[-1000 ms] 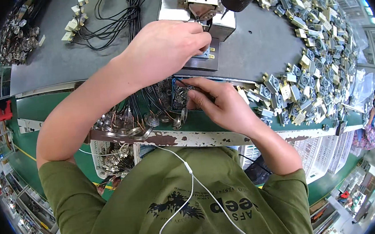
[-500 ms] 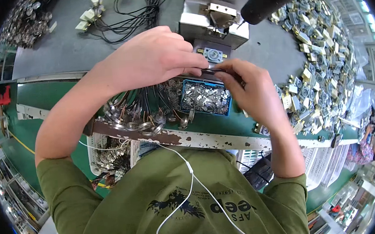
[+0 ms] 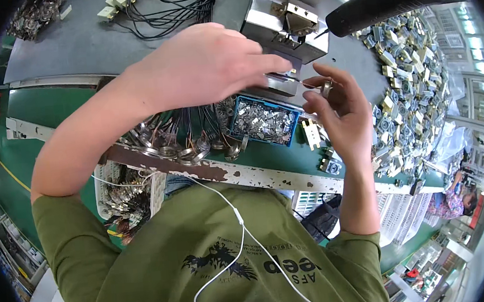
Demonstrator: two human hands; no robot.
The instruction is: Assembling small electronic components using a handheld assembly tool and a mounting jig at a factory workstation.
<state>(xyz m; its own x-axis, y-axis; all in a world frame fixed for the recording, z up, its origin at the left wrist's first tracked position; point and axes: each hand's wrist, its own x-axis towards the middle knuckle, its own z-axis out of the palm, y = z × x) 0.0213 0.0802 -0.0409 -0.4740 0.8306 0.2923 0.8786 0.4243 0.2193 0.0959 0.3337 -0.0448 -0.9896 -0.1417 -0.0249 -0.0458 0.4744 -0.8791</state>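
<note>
My left hand (image 3: 217, 67) reaches across in front of the metal fixture, its thumb and fingers pinched on a thin dark wire (image 3: 285, 77). The wire runs toward my right hand (image 3: 343, 105), whose thumb and fingers are closed around a small round metal part (image 3: 326, 89). Whether wire and part are joined is too small to tell. Just below my hands stands a blue tray (image 3: 289, 141) full of small shiny metal pieces (image 3: 259, 122). The machine's fixture (image 3: 298, 22) is behind, its lower plate partly covered by my left fingers.
A large heap of cream and grey sockets (image 3: 400, 79) covers the right side. Round metal parts with wires (image 3: 196, 149) lie by the front edge. Black cables (image 3: 178, 13) lie far left of the machine; a dark cylinder (image 3: 384, 3) juts in above. A cream connector (image 3: 311, 134) sits beside the tray.
My right hand has moved right, away from the left, and the round metal part now shows in it. The cream connector beside the tray has come into sight. My view has shifted slightly.
</note>
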